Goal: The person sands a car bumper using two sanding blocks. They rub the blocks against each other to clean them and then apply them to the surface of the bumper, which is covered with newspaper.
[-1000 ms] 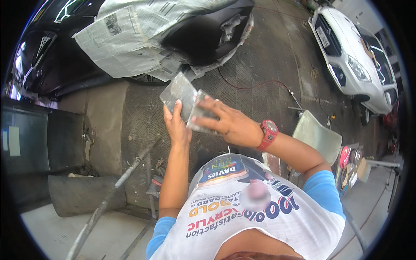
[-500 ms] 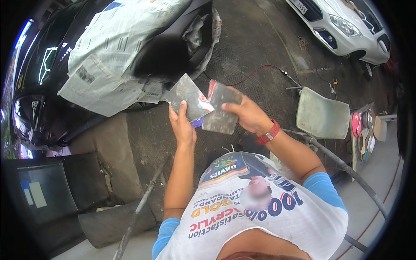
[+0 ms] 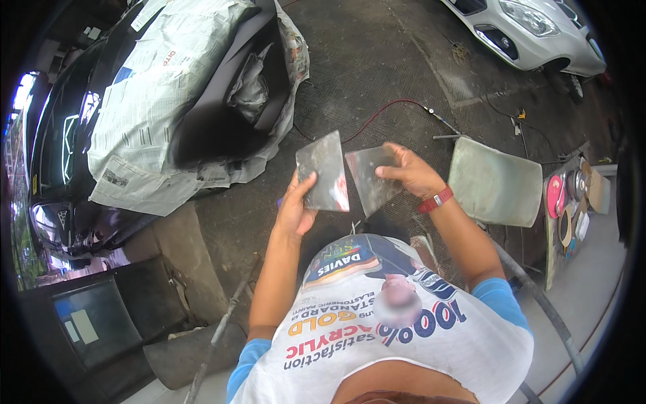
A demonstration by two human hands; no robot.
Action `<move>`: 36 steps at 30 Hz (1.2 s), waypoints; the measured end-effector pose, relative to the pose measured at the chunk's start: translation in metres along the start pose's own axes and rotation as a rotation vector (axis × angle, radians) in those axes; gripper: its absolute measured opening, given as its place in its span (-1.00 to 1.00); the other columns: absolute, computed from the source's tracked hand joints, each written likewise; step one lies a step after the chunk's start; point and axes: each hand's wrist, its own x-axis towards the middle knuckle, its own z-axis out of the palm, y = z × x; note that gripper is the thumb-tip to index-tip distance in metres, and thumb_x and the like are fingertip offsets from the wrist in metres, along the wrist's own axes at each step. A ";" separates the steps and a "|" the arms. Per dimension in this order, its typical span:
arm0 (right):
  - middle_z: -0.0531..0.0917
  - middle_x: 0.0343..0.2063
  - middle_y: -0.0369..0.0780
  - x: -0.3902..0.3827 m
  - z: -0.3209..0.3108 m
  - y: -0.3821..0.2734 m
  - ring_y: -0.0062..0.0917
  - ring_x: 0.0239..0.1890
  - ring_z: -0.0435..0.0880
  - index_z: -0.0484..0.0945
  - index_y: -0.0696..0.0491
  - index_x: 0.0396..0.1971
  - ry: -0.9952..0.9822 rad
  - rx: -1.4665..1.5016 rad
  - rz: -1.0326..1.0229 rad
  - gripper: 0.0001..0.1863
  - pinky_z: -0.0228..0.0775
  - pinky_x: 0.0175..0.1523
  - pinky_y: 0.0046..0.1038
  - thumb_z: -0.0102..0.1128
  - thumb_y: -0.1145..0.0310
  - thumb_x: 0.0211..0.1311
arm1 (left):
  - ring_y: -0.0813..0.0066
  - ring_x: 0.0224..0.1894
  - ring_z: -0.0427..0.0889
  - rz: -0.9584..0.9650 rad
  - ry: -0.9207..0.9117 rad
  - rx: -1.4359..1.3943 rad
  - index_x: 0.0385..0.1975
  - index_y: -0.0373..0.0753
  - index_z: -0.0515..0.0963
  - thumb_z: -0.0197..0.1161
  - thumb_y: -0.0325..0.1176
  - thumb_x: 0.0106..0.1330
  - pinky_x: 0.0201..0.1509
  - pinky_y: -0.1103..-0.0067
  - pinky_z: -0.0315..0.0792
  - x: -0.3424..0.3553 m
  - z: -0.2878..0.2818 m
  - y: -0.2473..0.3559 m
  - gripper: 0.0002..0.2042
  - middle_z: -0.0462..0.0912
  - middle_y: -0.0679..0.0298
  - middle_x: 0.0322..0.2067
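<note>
Panel, grey: gripped by left hand, fingers closed on its edge. Second panel: gripped in right hand. Facing edges just apart, I see. Floor: wide between papered car and white car.

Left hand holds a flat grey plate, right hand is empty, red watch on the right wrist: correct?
Not quite: the right hand isn't empty. The head view shows it gripping another flat grey plate. The rest stands.
</note>
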 end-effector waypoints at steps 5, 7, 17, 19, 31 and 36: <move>0.74 -0.02 -0.15 -0.003 -0.003 -0.076 -0.10 0.10 0.72 0.61 -0.08 0.19 0.431 -0.893 -0.473 -0.46 0.52 0.29 -0.21 0.10 0.68 0.23 | 0.38 0.14 0.66 0.053 0.006 0.421 0.43 -0.20 0.27 0.23 -0.20 0.55 0.20 0.36 0.62 0.052 0.054 -0.010 -0.46 0.64 0.16 0.08; 0.69 0.10 -0.17 0.001 -0.003 -0.072 -0.13 0.25 0.62 0.61 -0.13 0.24 0.397 -1.226 -0.618 -0.39 0.35 0.42 -0.10 0.12 0.66 0.19 | 0.38 0.13 0.65 0.272 0.036 0.543 0.41 -0.25 0.33 0.23 -0.19 0.56 0.22 0.41 0.54 0.082 0.068 -0.024 -0.48 0.64 0.13 0.09; 0.50 0.35 -0.24 0.026 -0.064 -0.116 -0.11 0.53 0.31 0.67 -0.34 0.21 0.216 -1.177 -0.615 -0.21 -0.10 0.61 0.25 0.17 0.76 -0.01 | 0.36 0.16 0.59 0.358 0.189 0.278 0.32 -0.34 0.38 0.19 -0.37 0.55 0.27 0.42 0.47 0.225 0.108 -0.023 -0.59 0.58 0.12 0.17; 0.44 0.38 -0.09 0.056 -0.086 -0.116 -0.01 0.50 0.34 0.51 -0.28 0.35 0.200 -1.144 -0.597 -0.15 0.33 0.46 0.08 0.18 0.76 0.03 | 0.42 0.12 0.60 0.203 0.070 0.156 0.26 -0.30 0.41 0.19 -0.41 0.53 0.24 0.47 0.48 0.262 0.130 -0.019 -0.64 0.59 0.16 0.14; 0.44 0.39 -0.11 0.194 -0.269 -0.217 0.05 0.53 0.24 0.48 -0.18 0.38 0.459 -1.675 -0.201 -0.31 -0.01 0.49 0.41 0.15 0.59 0.21 | 0.38 0.15 0.61 0.253 -0.163 0.715 0.34 -0.34 0.36 0.19 -0.39 0.54 0.26 0.43 0.48 0.482 0.241 0.039 -0.57 0.60 0.11 0.16; 0.44 0.36 -0.11 0.228 -0.277 -0.230 0.01 0.43 0.40 0.48 -0.15 0.36 0.476 -1.296 -0.246 -0.31 0.23 0.44 0.14 0.10 0.65 0.20 | 0.38 0.15 0.60 0.162 -0.122 0.190 0.35 -0.34 0.34 0.17 -0.41 0.55 0.25 0.41 0.50 0.536 0.250 0.046 -0.57 0.57 0.12 0.18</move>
